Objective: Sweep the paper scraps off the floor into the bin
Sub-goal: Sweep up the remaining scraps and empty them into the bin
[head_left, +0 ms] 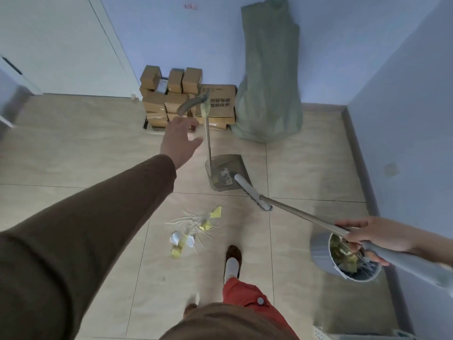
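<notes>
Yellow and white paper scraps (193, 231) with thin sticks lie in a heap on the tiled floor ahead of my foot. A grey dustpan (228, 171) stands on the floor beyond them, its long upright handle (207, 133) ending in a curved grip. My left hand (180, 141) reaches out with spread fingers just below and left of that grip, touching nothing. My right hand (367, 235) grips the broom handle (301, 213); the broom head (252, 192) rests at the dustpan's mouth. A round grey bin (321, 249) with scraps inside sits under my right hand.
Stacked cardboard boxes (171, 99) and a tall green sack (268, 77) stand against the far wall. A blue wall and skirting run along the right. A door (61, 45) is at far left. My foot (232, 260) stands on the tiles near the scraps.
</notes>
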### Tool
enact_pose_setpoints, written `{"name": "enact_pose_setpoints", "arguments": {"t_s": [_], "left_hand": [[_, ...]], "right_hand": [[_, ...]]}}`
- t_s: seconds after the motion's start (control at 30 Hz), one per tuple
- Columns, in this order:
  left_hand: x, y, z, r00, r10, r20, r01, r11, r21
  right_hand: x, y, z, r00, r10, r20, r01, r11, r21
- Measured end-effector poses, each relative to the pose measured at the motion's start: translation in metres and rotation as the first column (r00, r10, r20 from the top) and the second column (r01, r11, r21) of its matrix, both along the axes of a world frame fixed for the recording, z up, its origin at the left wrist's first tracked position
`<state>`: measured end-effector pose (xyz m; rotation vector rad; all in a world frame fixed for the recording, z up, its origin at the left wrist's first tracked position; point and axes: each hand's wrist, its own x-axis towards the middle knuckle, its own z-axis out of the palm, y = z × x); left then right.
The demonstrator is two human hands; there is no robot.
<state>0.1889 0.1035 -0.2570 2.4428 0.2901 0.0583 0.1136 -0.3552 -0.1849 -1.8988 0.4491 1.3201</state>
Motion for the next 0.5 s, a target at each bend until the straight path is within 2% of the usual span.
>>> {"name": "enact_pose_setpoints", "arguments": {"t_s": [0.03, 0.1, 0.17, 0.2, 0.3, 0.43, 0.5], "left_hand": [[0.026, 0.000, 0.003, 1.000, -0.015, 0.027, 0.012, 0.996, 0.087], [0.077, 0.010, 0.001, 0.999, -0.041, -0.017, 0.045, 0.966, 0.255], [0.120, 0.021, -0.006, 0.991, -0.022, -0.134, 0.076, 0.908, 0.412], [0.135, 0.023, -0.006, 0.979, -0.007, -0.206, 0.097, 0.897, 0.431], [0.163, 0.017, -0.006, 0.913, -0.053, -0.406, 0.188, 0.935, 0.300], [0.169, 0.007, -0.015, 0.881, -0.037, -0.472, 0.202, 0.931, 0.305], [0.159, 0.004, -0.028, 0.820, -0.054, -0.570, 0.170, 0.973, 0.153]], "right_hand": [[0.013, 0.000, -0.005, 1.000, -0.025, 0.004, 0.025, 1.000, 0.005], [0.041, 0.002, -0.019, 0.996, -0.091, 0.021, 0.091, 0.996, 0.014], [0.070, 0.008, -0.033, 0.993, -0.107, 0.046, 0.106, 0.994, 0.011], [0.084, 0.011, -0.040, 0.992, -0.108, 0.059, 0.107, 0.994, 0.016], [0.115, 0.030, -0.052, 0.981, -0.176, 0.088, 0.173, 0.984, 0.042], [0.141, 0.062, -0.061, 0.970, -0.206, 0.133, 0.195, 0.977, 0.085], [0.147, 0.071, -0.072, 0.965, -0.218, 0.143, 0.209, 0.975, 0.075]]}}
